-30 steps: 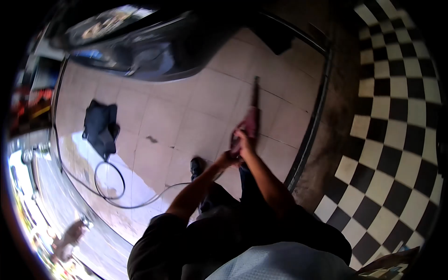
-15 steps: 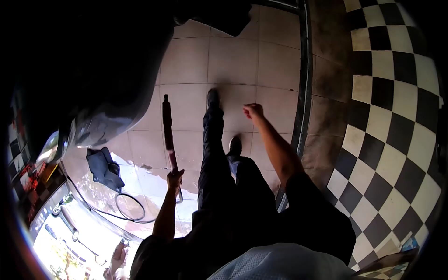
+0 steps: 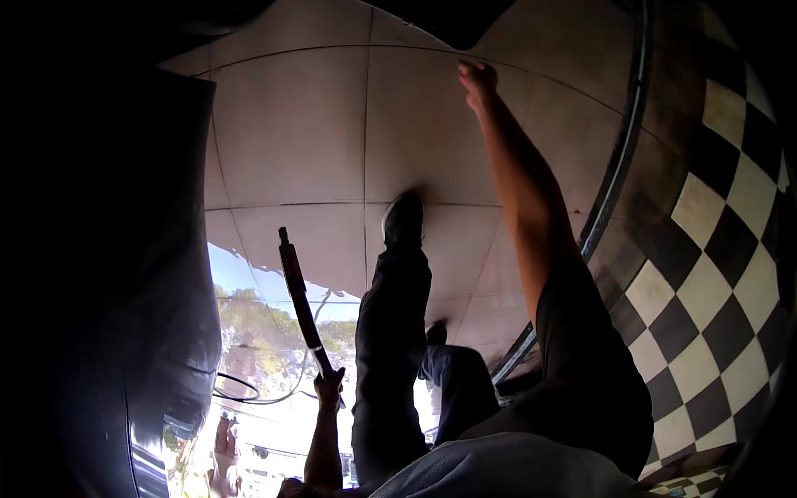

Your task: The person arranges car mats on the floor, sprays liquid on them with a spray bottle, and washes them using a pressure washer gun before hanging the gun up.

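My left hand [image 3: 330, 388] is low in the view, its fingers wrapped round the near end of a long dark rod-shaped tool [image 3: 299, 295]. A narrow stepped tip tops the tool, and a pale band shows just above my grip; its exact kind I cannot tell. Stretched far forward, my right hand [image 3: 479, 81] has its fingers curled in, and no object shows in it. Just above that hand is the corner of a dark object [image 3: 461, 29], apparently without contact. My legs [image 3: 390, 332] are mid-stride on the tiled floor [image 3: 290, 133].
A dark glossy vehicle body [image 3: 166, 249] fills the left side. Behind my left hand, a black hose [image 3: 241, 390] lies coiled on the wet, reflective floor. Along the right runs a dark channel strip [image 3: 618, 153], with black-and-white checkered tiles [image 3: 706, 274] beyond it.
I have stepped forward along the vehicle. My right arm has swung up and forward, nearer the dark object. My left hand still grips the tool, lower in the view; the black seat-like item is out of sight.
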`<state>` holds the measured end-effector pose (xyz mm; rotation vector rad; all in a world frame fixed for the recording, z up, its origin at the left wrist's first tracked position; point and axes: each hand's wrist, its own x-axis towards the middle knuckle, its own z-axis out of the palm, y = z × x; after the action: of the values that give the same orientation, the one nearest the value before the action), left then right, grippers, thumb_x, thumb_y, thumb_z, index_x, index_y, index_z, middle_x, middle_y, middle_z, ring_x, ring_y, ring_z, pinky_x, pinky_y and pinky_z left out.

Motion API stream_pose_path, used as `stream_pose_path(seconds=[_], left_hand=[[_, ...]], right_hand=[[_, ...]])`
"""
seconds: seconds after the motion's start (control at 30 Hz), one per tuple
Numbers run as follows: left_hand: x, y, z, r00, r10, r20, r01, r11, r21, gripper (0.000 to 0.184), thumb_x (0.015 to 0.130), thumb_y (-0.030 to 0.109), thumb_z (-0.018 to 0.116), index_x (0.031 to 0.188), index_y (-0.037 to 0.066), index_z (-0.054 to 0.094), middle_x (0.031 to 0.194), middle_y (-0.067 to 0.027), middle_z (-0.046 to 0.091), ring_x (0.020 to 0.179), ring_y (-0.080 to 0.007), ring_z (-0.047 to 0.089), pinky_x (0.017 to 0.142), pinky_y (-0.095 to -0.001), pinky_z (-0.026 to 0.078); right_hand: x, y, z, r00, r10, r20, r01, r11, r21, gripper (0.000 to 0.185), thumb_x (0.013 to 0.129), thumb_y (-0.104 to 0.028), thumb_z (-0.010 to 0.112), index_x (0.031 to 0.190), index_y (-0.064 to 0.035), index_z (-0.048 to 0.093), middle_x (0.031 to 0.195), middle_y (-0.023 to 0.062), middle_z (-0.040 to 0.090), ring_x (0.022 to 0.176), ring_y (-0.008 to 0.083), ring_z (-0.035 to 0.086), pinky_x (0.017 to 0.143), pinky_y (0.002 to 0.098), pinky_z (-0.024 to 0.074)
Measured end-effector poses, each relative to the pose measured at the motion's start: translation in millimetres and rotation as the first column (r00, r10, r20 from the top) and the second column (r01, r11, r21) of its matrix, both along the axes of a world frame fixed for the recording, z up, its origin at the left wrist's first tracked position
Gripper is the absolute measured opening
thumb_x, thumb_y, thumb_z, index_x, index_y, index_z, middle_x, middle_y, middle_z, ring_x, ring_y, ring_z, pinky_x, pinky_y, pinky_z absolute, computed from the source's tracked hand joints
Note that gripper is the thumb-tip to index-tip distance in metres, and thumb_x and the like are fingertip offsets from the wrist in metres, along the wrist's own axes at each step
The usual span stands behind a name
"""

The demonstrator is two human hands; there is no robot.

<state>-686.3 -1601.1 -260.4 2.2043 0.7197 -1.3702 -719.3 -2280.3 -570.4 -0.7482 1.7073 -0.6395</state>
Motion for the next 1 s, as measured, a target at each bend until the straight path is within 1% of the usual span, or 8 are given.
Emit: stream_pose_path(seconds=[0.2, 0.43, 0.63, 0.73, 0.83, 0.87, 0.9, 1.0], left_hand=[[4.7, -45.5, 3.2, 0.982, -0.191, 0.004, 0.189, 0.977, 0.101, 0.027, 0.070, 0.005, 0.073, 0.063, 0.009, 0.047, 0.050, 0.0047, 0.042, 0.039, -0.0046, 0.035, 0.037, -0.0236, 0.026], [-7.9, -34.7, 11.1, 0.991, -0.137, 0.006, 0.136, 0.990, 0.039, 0.029, 0.070, 0.008, 0.073, 0.062, 0.011, 0.045, 0.050, 0.0059, 0.040, 0.040, -0.0043, 0.034, 0.038, -0.0235, 0.026], [-47.4, 32.4, 50.5, 0.998, -0.055, 0.026, 0.058, 0.987, -0.147, 0.028, 0.071, 0.013, 0.074, 0.067, 0.011, 0.045, 0.048, 0.0047, 0.040, 0.037, -0.0058, 0.037, 0.036, -0.0233, 0.028], [-52.5, 74.1, 68.0, 0.979, -0.183, 0.089, 0.198, 0.957, -0.212, 0.029, 0.071, 0.016, 0.074, 0.062, 0.012, 0.046, 0.046, 0.0044, 0.041, 0.036, -0.0067, 0.038, 0.035, -0.0239, 0.030], [-65.9, 76.2, 140.4, 0.954, -0.281, 0.107, 0.299, 0.925, -0.236, 0.030, 0.074, 0.018, 0.071, 0.061, 0.012, 0.045, 0.045, 0.0042, 0.040, 0.035, -0.0062, 0.037, 0.034, -0.0241, 0.029], [-73.9, 73.7, 162.6, 0.948, -0.308, 0.081, 0.318, 0.911, -0.263, 0.030, 0.075, 0.017, 0.070, 0.061, 0.011, 0.044, 0.045, 0.0044, 0.039, 0.034, -0.0058, 0.035, 0.033, -0.0236, 0.028], [-84.9, 72.7, 181.3, 0.947, -0.311, 0.085, 0.322, 0.904, -0.281, 0.030, 0.076, 0.015, 0.069, 0.062, 0.011, 0.043, 0.044, 0.0050, 0.038, 0.033, -0.0054, 0.034, 0.033, -0.0227, 0.027], [-116.4, 61.0, 228.6, 0.949, -0.310, -0.051, 0.263, 0.873, -0.412, 0.031, 0.077, 0.014, 0.067, 0.061, 0.012, 0.040, 0.044, 0.0060, 0.035, 0.033, -0.0040, 0.032, 0.030, -0.0217, 0.022]], right_hand=[[38.6, -58.1, -22.8, 0.976, -0.207, 0.073, 0.190, 0.963, 0.190, 0.009, 0.080, -0.007, 0.062, 0.085, -0.0062, 0.055, 0.067, 0.0051, 0.051, 0.047, 0.0124, 0.042, 0.040, 0.0266, 0.0381], [3.3, 19.0, 28.5, 0.992, 0.089, 0.087, -0.086, 0.996, -0.033, 0.028, 0.079, -0.013, 0.059, 0.059, -0.0093, 0.039, 0.051, 0.0012, 0.043, 0.043, 0.0099, 0.040, 0.037, 0.0247, 0.0296], [-216.8, 188.1, 115.9, 0.990, -0.010, 0.138, 0.004, 0.999, 0.043, 0.025, 0.077, -0.016, 0.063, 0.061, -0.0086, 0.045, 0.054, -0.0004, 0.044, 0.046, 0.0087, 0.042, 0.040, 0.0231, 0.0320], [-352.2, 253.0, 115.7, 0.933, 0.061, -0.356, 0.028, 0.971, 0.239, 0.046, 0.078, -0.027, 0.066, 0.111, 0.0010, 0.049, 0.081, 0.0105, 0.061, 0.061, 0.0185, 0.060, 0.051, 0.0283, 0.0473], [-389.0, 334.8, 205.8, 0.675, 0.354, -0.647, -0.327, 0.930, 0.168, 0.049, 0.075, -0.026, 0.068, 0.112, -0.0011, 0.047, 0.095, 0.0111, 0.060, 0.075, 0.0199, 0.060, 0.061, 0.0307, 0.0478], [-425.1, 369.5, 163.0, 0.785, 0.514, -0.347, -0.553, 0.833, -0.019, 0.051, 0.073, -0.027, 0.070, 0.112, -0.0030, 0.047, 0.096, 0.0092, 0.059, 0.082, 0.0166, 0.058, 0.066, 0.0290, 0.0468], [-392.7, 399.5, 222.8, 0.753, 0.640, -0.156, -0.625, 0.769, 0.137, 0.052, 0.070, -0.026, 0.073, 0.112, -0.0057, 0.048, 0.097, 0.0077, 0.058, 0.085, 0.0160, 0.056, 0.068, 0.0274, 0.0465], [-311.0, 526.9, 415.8, 0.498, 0.775, 0.389, -0.766, 0.603, -0.221, 0.109, 0.055, -0.029, 0.084, 0.139, -0.0117, 0.017, 0.121, 0.0113, 0.046, 0.110, 0.0236, 0.045, 0.094, 0.0381, 0.0365]])
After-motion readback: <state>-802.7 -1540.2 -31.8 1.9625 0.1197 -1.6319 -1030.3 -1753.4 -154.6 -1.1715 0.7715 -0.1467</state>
